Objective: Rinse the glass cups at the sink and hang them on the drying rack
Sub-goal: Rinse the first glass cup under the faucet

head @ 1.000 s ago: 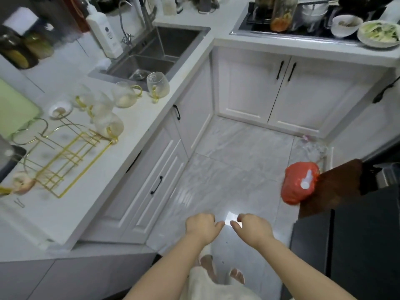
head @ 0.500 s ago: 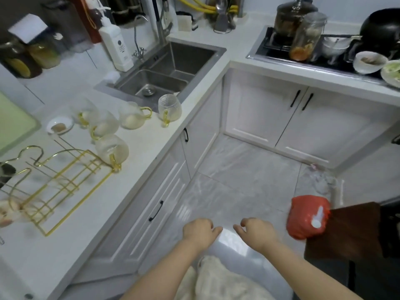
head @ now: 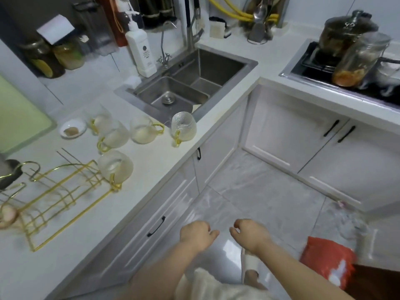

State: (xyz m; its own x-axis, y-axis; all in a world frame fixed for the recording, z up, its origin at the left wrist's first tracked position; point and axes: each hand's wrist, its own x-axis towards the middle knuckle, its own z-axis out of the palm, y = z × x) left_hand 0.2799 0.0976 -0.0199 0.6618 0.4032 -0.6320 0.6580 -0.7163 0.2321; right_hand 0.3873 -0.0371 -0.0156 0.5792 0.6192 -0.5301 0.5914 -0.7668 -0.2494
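Observation:
Several glass cups with gold handles stand on the white counter left of the steel sink point(head: 216, 68). One clear cup point(head: 184, 129) is at the sink's front corner. Frosted cups point(head: 143, 132) point(head: 114, 137) are further left, and another point(head: 115, 167) stands at the end of the gold wire drying rack point(head: 54, 198), which lies on the counter with nothing hanging on it. The tap point(head: 191, 29) is off. My left hand point(head: 198, 234) and right hand point(head: 249, 236) hang over the floor, away from the counter, fingers loosely curled, holding nothing.
A white pump bottle point(head: 141, 53) stands behind the sink. A small dish point(head: 72, 131) sits by the cups. On the right, a hob carries a pot and a glass jar point(head: 359, 61). A red bag point(head: 329, 260) lies on the floor. Cabinet doors line both sides.
The view has moved closer to the counter and lifted toward the sink. Both hands stay low in front of me, loosely curled and holding nothing.

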